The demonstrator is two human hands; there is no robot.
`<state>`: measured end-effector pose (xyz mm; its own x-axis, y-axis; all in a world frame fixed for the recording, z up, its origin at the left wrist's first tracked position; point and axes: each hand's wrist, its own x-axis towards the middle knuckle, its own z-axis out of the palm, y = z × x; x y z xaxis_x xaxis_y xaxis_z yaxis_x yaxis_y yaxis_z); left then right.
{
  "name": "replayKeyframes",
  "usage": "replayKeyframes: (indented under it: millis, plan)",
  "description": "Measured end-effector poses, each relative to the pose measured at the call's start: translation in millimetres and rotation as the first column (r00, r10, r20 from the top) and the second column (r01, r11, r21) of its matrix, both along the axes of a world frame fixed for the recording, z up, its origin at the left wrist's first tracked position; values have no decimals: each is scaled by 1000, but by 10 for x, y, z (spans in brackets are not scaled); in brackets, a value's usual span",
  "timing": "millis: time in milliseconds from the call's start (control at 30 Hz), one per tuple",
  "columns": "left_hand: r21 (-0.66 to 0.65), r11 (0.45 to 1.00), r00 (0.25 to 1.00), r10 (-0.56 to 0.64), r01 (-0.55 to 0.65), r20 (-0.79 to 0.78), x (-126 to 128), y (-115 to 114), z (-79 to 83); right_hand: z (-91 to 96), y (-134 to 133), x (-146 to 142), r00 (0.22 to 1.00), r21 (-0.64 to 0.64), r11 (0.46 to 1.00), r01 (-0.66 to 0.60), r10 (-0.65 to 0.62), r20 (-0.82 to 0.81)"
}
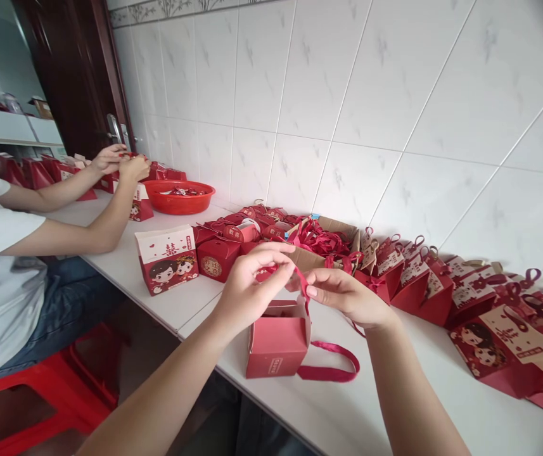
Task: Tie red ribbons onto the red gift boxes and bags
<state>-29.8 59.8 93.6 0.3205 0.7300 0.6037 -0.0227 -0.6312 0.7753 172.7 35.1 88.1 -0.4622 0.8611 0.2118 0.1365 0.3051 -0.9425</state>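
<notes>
A red paper gift box (278, 348) with its top open stands near the table's front edge. Above it, my left hand (256, 278) pinches a dark red ribbon (303, 282). From the other side, the thumb and fingers of my right hand (342, 294) close on the same ribbon. A loop of ribbon (335, 377) lies on the table to the right of the box. Behind my left hand stand a red box with a gold emblem (217, 259) and a box with two cartoon figures (169, 263).
A cardboard box (309, 258) of red ribbons stands by the tiled wall. Rows of red boxes with ribbon handles (423, 272) line the right side. A co-worker's hands (121, 161) work at the left, near a red basin (180, 199). A red stool (62, 380) is below.
</notes>
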Motion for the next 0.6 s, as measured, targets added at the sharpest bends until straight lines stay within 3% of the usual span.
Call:
replayKeyframes:
  millis: [67, 133, 200, 267, 367, 500, 600]
  plan:
    - [34, 999, 998, 41, -39, -53, -103, -39, 2, 41, -70, 20, 997, 18, 1000, 24, -23, -71]
    - [99, 993, 967, 86, -64, -241, -180, -74, -39, 104, -167, 56, 984, 59, 996, 63, -52, -173]
    - [173, 983, 870, 131, -54, -476, -201, -95, -117, 182, -283, 90, 948, 136, 982, 129, -82, -309]
    - [221, 975, 725, 179, -38, -665, -165, -101, -213, 256, -396, 107, 900, 199, 960, 199, -98, -424]
    - [233, 971, 570, 218, -48, -792, -69, -87, -342, 314, -500, 84, 876, 239, 949, 206, -70, -478]
    - [247, 967, 550, 244, -70, -799, -13, -66, -435, 255, -432, -51, 934, 199, 965, 169, -92, -346]
    - [230, 967, 619, 248, -110, -745, -32, -67, -490, 143, -264, -195, 971, 161, 961, 227, -211, -110]
